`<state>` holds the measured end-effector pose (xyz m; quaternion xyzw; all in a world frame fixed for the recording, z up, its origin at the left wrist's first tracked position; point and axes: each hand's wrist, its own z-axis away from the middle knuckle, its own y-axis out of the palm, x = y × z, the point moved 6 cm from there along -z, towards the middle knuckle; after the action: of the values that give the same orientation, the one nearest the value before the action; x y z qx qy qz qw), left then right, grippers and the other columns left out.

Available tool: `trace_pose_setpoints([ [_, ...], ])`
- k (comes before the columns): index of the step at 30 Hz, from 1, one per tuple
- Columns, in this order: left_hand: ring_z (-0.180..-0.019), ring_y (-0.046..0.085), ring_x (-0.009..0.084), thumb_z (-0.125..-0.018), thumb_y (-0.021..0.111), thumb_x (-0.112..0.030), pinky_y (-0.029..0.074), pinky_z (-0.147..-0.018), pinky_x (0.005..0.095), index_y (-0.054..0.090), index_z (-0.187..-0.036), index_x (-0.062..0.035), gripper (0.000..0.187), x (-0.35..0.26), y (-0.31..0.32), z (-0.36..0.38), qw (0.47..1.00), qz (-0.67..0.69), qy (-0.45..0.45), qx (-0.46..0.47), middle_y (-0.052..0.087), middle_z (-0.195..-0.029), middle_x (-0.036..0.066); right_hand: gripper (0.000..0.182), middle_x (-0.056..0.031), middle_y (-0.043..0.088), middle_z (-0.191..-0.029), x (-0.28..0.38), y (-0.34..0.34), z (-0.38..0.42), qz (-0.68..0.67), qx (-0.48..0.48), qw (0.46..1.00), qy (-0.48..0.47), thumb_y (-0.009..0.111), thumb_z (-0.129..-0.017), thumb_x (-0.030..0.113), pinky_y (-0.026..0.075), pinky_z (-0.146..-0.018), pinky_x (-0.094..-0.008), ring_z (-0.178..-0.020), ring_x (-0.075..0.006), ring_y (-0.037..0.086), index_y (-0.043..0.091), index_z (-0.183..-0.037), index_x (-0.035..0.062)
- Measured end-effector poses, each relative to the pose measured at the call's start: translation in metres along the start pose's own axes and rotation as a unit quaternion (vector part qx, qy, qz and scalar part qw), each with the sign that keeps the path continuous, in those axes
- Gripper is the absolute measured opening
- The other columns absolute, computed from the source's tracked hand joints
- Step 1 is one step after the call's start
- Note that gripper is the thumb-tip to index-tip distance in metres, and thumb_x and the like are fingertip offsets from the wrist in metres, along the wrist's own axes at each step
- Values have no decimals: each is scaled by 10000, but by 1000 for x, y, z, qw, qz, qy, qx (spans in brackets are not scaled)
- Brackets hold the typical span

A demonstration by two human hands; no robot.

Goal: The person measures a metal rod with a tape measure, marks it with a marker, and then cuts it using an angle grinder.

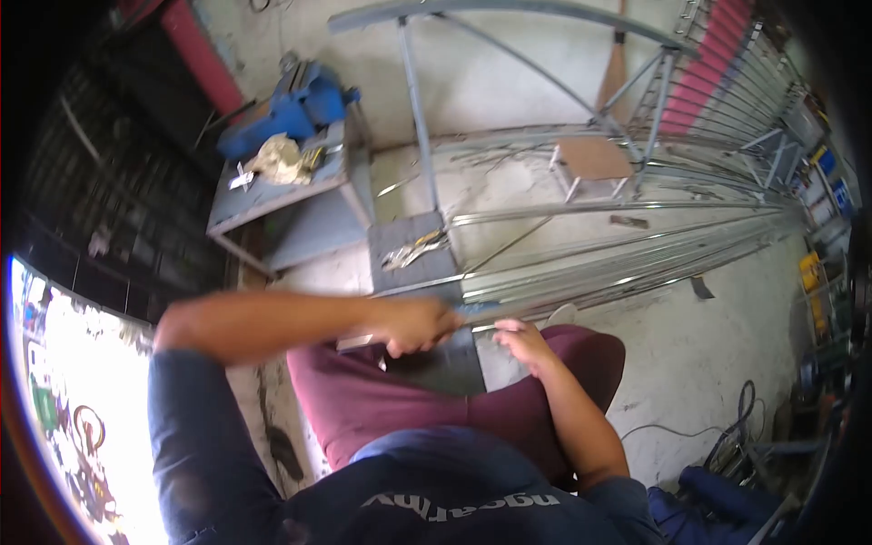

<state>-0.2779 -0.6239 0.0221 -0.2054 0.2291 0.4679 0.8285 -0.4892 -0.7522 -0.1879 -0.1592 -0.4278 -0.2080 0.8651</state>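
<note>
My left hand (420, 327) is closed in a fist and smeared by motion. A narrow greyish metal bar (486, 316) sticks out of it to the right, above the dark bench. Just right of it, my right hand (524, 345) has its fingers bent at a thin shiny metal tube (481, 328); the exact grip is hard to make out. A flat metal end (356, 342) shows left of my left hand, over my thigh. Under both hands runs the dark narrow bench (445, 363), with pliers and other small metal tools (416, 250) on its far part.
Long shiny metal tubes (581, 272) lie across the floor to the right. A blue vise (300, 109) and a crumpled cloth (282, 162) are on a metal table (272, 195). A grey metal frame (418, 118) and a brown-topped stool (595, 159) stand ahead. A cable (672, 427) lies at right.
</note>
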Motion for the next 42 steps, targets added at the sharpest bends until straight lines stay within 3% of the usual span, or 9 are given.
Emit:
trace_pose_setpoints([
  [4, -575, 456, 82, -1204, 469, -370, 379, -464, 294, 605, -1076, -103, 326, -66, -46, -40, 993, 22, 30, 109, 469, -776, -52, 818, -220, 521, -1667, 59, 50, -12, 496, -56, 853, -152, 828, -894, 323, 466, -1197, -573, -1528, -419, 504, 551, -1620, 66],
  [10, -588, 454, 102, -1210, 494, -436, 420, -511, 316, 617, -953, -83, 454, -170, -66, -58, 986, -129, 57, -86, 518, -776, -28, 948, -244, 472, -1657, 56, 91, -65, 568, -54, 787, -236, 846, -888, 253, 321, -1300, -686, -1583, -434, 437, 400, -1690, 17],
  [15, -608, 605, 158, -1173, 606, -359, 538, -550, 366, 710, -962, -16, 416, -212, -75, -98, 970, -193, 40, -144, 645, -779, 40, 554, -146, 767, -1268, 38, 110, -128, 558, -87, 749, -347, 867, -834, 149, 501, -1100, -568, -1318, -319, 676, 717, -1356, 40],
  [22, -714, 801, 321, -1013, 709, -158, 657, -675, 425, 843, -1077, 11, 224, -283, -68, -125, 839, -481, 106, -232, 811, -890, 185, 590, -206, 788, -1219, 71, 92, -115, 575, 87, 777, -243, 927, -715, 130, 587, -1032, -529, -1237, -386, 732, 733, -1258, 5],
  [27, -1051, 802, 432, -842, 740, -6, 647, -840, 516, 845, -1033, 8, 218, -328, -70, -130, 782, -556, 124, -253, 803, -1084, 272, 695, -302, 769, -1209, 82, 53, -97, 329, 43, 920, -208, 873, -819, 247, 596, -1039, -541, -1156, -470, 754, 607, -1388, -49],
  [30, -941, 799, 456, -961, 832, -160, 646, -763, 533, 830, -949, 30, 190, -342, -73, -133, 725, -607, 163, -282, 804, -988, 254, 777, -329, 756, -1228, 103, 26, -82, 118, 34, 971, -203, 807, -893, 309, 593, -1031, -507, -1170, -474, 744, 510, -1524, -32],
  [36, -951, 796, 470, -934, 789, -82, 648, -755, 554, 826, -963, 49, 140, -353, -57, -121, 708, -626, 159, -286, 797, -997, 279, 740, -169, 682, -1085, 118, -21, -44, -287, 133, 920, -232, 873, -826, -4, 635, -744, -399, -839, -261, 765, 438, -1424, -31],
  [40, -962, 798, 467, -880, 757, -9, 649, -757, 553, 829, -967, 47, 125, -353, -47, -117, 692, -638, 175, -290, 801, -1000, 271, 578, -104, 666, -1138, 124, -52, -31, -343, -9, 857, -383, 838, -933, 147, 560, -874, -334, -950, -155, 654, 544, -1420, 49],
  [42, -972, 799, 468, -849, 761, 13, 650, -761, 556, 830, -963, 45, 137, -353, -48, -115, 694, -633, 193, -284, 802, -1008, 272, 726, -131, 666, -1189, 112, -41, -30, -374, 76, 875, -298, 825, -929, 47, 623, -837, -399, -972, -197, 697, 441, -1543, 90],
])
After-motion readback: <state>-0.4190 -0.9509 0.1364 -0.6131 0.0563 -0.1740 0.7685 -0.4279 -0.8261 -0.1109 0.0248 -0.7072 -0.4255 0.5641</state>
